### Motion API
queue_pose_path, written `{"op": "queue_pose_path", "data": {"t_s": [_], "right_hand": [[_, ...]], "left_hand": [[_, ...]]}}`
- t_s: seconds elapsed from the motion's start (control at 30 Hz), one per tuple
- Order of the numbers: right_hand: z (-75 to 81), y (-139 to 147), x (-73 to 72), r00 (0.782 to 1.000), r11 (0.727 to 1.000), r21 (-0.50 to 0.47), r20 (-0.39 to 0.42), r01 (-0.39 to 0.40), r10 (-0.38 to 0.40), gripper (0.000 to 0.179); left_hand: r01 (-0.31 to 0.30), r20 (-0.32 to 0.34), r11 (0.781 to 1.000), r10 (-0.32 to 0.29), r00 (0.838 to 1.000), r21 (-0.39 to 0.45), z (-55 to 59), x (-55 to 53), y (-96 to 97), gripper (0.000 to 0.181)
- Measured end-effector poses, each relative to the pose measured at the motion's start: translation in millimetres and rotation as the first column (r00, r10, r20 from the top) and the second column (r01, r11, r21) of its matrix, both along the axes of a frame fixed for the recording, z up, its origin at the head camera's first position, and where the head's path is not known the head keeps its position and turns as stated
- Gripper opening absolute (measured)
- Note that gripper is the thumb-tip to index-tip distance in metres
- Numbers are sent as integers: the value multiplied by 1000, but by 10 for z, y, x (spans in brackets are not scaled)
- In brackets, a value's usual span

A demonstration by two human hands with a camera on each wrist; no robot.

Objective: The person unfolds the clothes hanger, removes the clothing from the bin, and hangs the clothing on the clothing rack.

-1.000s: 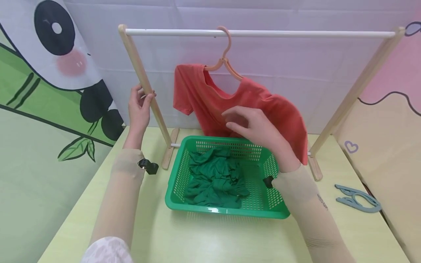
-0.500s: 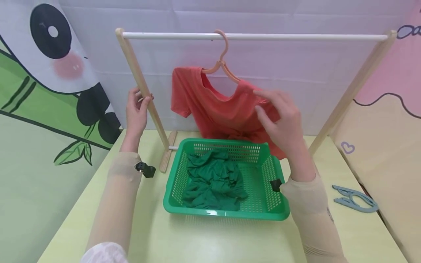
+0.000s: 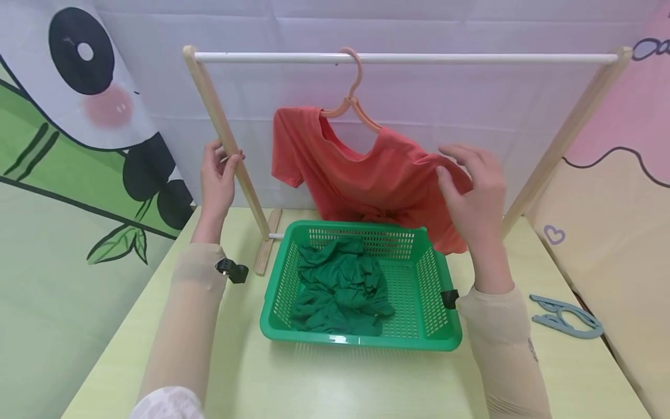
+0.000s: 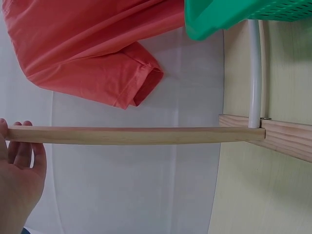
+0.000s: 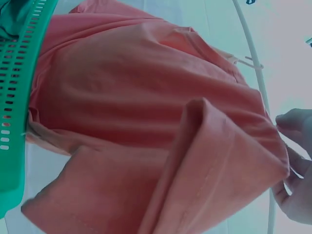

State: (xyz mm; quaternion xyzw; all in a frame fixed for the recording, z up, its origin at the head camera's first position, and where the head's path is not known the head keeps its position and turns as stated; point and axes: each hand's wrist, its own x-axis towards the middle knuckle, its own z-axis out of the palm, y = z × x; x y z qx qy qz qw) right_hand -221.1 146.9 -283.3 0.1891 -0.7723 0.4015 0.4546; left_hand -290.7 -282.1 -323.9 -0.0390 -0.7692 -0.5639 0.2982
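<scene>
Red shirt [image 3: 361,169] hangs upper centre on its hanger [image 3: 359,73], seemingly being straightened: left hand [image 3: 217,177] grips the wooden post [image 3: 214,110], right hand [image 3: 481,201] loosely spread beside the frame-right sleeve [image 3: 445,227], which likely needs smoothing next.

Pale yellow tabletop [image 3: 335,384], creased white backdrop [image 3: 445,110], cartoon-decorated panels [image 3: 47,279] either side
</scene>
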Motion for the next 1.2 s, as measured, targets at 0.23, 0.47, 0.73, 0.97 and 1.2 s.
{"op": "queue_pose_path", "data": {"t_s": [0.23, 0.47, 0.73, 0.97, 1.2], "right_hand": [[-18, 68, 1, 999, 1000, 27, 37, 6, -7, 21], [7, 128, -8, 998, 999, 19, 57, 28, -29, 19], [-32, 299, -53, 993, 997, -11, 92, 78, -77, 19], [-70, 460, -77, 987, 991, -17, 92, 130, -128, 18], [-98, 627, -110, 978, 981, -82, 126, 178, -167, 18]], "left_hand": [[-5, 9, 1000, 5, 1000, -5, 3, 3, -6, 32], [-10, 6, 1000, 10, 1000, -14, -5, -6, -9, 33], [-2, -5, 1000, 2, 1000, -7, -9, -8, -3, 33], [-3, -3, 1000, 3, 1000, -9, -16, 3, -8, 32], [2, -38, 1000, -2, 999, -2, -40, -63, -43, 30]]}}
